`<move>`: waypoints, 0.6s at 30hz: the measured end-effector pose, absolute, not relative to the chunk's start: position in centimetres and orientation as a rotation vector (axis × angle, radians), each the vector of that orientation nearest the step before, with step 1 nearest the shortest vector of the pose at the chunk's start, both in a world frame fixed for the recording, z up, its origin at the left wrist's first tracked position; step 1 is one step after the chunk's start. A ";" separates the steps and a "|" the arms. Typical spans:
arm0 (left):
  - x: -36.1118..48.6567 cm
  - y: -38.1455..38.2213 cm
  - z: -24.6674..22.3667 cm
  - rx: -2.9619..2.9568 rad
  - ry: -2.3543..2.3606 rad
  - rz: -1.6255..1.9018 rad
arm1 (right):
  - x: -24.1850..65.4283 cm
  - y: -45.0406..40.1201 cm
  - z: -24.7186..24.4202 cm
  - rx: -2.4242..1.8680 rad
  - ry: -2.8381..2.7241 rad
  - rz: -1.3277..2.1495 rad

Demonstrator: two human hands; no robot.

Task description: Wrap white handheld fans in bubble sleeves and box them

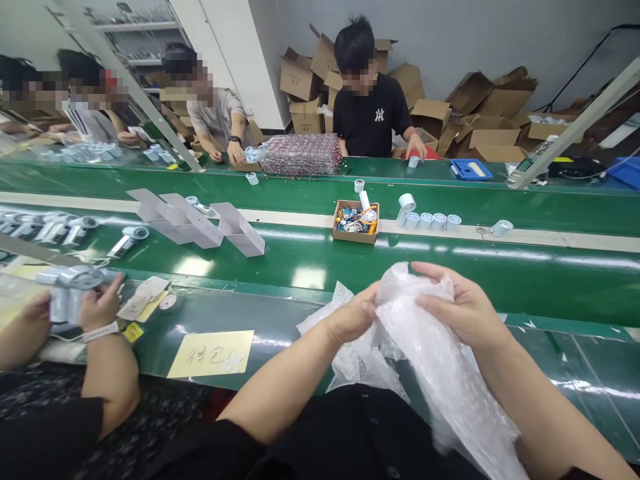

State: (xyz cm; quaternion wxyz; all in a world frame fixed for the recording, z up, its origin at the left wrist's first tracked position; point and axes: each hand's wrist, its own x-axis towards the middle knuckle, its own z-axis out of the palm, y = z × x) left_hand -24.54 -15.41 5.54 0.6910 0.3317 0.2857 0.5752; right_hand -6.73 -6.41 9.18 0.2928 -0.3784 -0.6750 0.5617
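Both of my hands hold a long translucent plastic bag (435, 340) by its top end. My left hand (357, 313) pinches the bag's upper left edge. Across from it, my right hand (457, 303) grips the upper right edge between thumb and fingers. The bag hangs down toward my lap along my right forearm. More clear bags (355, 353) lie on the bench edge behind and below my left hand. Whether anything is inside the held bag cannot be made out.
A yellow paper sign (213, 353) lies left of my left forearm. On the green conveyor (300, 263) stand a small parts box (356, 230), white folded cartons (240, 230) and pale blue cylinders (433, 220). A neighbour's hands (100, 303) hold a device at left; people work opposite.
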 end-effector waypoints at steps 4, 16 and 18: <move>-20.6 -14.3 7.0 0.638 0.570 1.282 | -7.8 -5.3 8.5 -0.954 -2.004 0.634; -24.6 -13.7 2.6 0.994 1.075 1.045 | -4.3 -5.3 6.0 -1.060 -1.736 1.544; -28.6 -12.8 0.8 1.048 1.318 0.891 | -2.9 -5.2 5.2 -1.163 -1.543 1.546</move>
